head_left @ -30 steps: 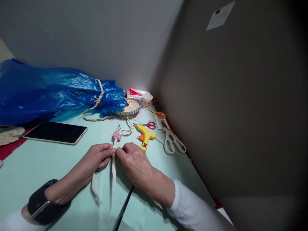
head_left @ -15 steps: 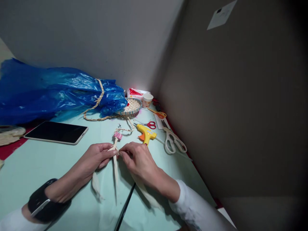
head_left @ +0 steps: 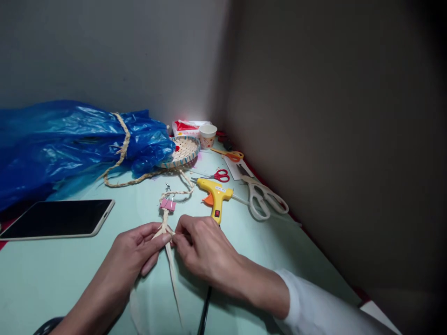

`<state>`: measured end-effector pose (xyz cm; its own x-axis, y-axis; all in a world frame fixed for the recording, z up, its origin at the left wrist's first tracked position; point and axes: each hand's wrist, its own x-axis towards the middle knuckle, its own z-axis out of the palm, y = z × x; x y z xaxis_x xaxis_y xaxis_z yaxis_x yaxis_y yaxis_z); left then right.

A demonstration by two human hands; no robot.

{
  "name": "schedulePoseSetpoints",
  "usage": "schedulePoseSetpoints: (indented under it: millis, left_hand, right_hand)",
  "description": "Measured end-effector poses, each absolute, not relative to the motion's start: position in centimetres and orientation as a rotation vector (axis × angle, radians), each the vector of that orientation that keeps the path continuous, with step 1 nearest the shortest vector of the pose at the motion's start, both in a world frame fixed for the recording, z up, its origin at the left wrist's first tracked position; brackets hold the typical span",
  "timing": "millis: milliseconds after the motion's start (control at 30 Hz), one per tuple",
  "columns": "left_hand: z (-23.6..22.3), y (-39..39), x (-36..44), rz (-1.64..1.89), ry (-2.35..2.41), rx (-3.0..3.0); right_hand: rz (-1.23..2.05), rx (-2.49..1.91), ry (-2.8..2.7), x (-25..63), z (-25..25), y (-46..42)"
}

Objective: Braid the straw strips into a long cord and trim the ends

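Observation:
A thin braid of pale, fibrous strips (head_left: pixel 171 270) runs down from a pink binder clip (head_left: pixel 168 205). My left hand (head_left: pixel 139 251) pinches one strip just below the clip, thumb on top. From the other side my right hand (head_left: pixel 206 249) grips another strip between thumb and bent fingers, close to the left fingertips. A middle strip hangs loose between the hands toward me. Another strip trails under my left wrist. Beyond the clip, the finished braid (head_left: pixel 183 191) curves away to the right and back.
A yellow glue gun (head_left: pixel 217 197), red scissors (head_left: pixel 220 175) and white-handled scissors (head_left: pixel 260 200) lie right. At the back are a paper cup (head_left: pixel 208 136), a woven basket (head_left: pixel 190 157) and a rope-tied blue plastic bundle (head_left: pixel 77 139). A tablet (head_left: pixel 59 217) lies left.
The view has shifted, so the table things sit lower and wider apart. Both hands keep their pinch on the strips near the clip, with only slight movement.

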<state>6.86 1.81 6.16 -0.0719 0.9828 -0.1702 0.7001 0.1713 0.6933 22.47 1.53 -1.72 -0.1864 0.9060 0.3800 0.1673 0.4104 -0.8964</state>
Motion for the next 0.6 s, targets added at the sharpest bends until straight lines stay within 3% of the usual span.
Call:
schedulePoseSetpoints:
  millis: [167,600]
  left_hand:
    - [6.0,1.9,6.7,0.604,1.867,1.555]
    - [6.4,1.0,8.1,0.762,1.973,1.306]
  right_hand:
    - [0.787,-0.869,-1.531,21.8,-2.1,1.6]
    - [1.037,-0.789,-1.348,22.6,-1.9,1.7]
